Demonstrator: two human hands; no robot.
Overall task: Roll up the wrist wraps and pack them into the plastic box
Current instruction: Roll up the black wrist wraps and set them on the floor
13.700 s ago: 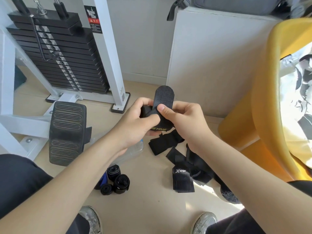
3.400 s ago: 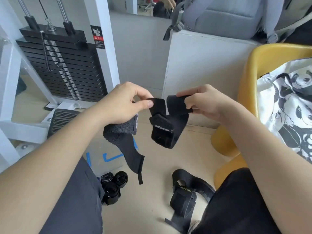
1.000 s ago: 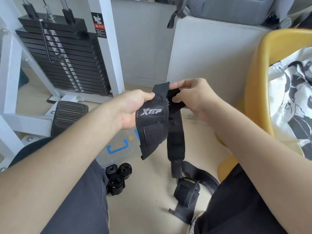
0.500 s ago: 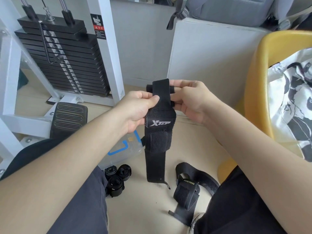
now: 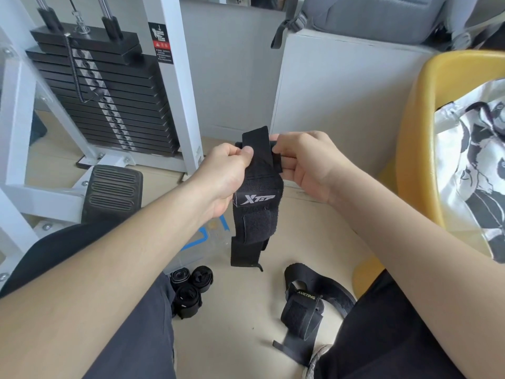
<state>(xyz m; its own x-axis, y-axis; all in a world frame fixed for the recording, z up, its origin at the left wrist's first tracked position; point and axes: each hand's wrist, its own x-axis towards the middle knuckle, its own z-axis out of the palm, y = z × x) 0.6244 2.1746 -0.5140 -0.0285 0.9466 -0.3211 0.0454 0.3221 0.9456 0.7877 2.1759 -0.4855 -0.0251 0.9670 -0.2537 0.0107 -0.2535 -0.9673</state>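
Observation:
I hold a black wrist wrap point(image 5: 256, 212) with a white XTEP label upright in front of me. My left hand point(image 5: 224, 176) pinches its upper left edge and my right hand point(image 5: 302, 162) grips its top right; the lower end hangs free. On the floor below lie three rolled black wraps point(image 5: 191, 288) beside my left leg. An unrolled black wrap point(image 5: 308, 307) marked XUEYING lies by my right leg. The clear plastic box point(image 5: 207, 242) with blue clips rests on the floor, partly hidden behind my left forearm and the hanging wrap.
A white weight machine with a black plate stack point(image 5: 103, 88) and a ribbed foot pedal point(image 5: 113, 191) stands at the left. A white cabinet point(image 5: 341, 91) is ahead. A yellow chair point(image 5: 420, 132) with a panda-print bag point(image 5: 475, 160) fills the right side.
The wrap now hangs shorter than half a second ago, its lower end doubled up. My hands have stayed at its top, the right fingers shifting on the upper flap.

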